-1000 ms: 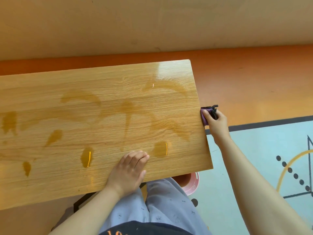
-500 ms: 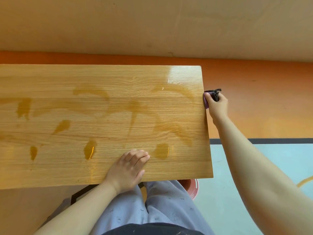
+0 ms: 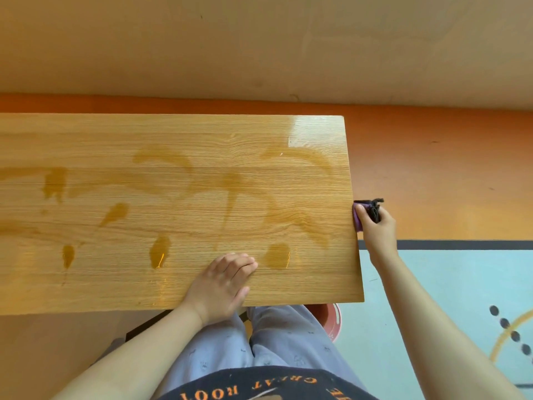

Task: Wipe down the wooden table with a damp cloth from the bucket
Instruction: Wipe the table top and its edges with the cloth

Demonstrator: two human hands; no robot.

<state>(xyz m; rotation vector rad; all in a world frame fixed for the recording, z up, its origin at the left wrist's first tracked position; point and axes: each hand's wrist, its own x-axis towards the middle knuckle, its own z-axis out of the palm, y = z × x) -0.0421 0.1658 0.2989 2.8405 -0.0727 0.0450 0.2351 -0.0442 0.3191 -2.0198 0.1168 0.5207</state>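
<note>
One cloth (image 3: 357, 221) | right hand (image 3: 378, 230) holds, at table (image 3: 173, 137) end (long axis left-right)

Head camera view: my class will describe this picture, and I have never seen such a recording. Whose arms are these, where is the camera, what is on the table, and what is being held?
There is no machine here. A person wears one camera on the head, looking forward and down, so the two arms coming in from below are their own. The left hand rests on the wooden table near its front edge and holds nothing. The right hand grips a purple cloth and holds it against the table's right edge. The tabletop shows wet streaks and puddles, darker than the dry wood. Below the near right corner, part of what looks like a red bucket shows beside the person's grey trousers.
</note>
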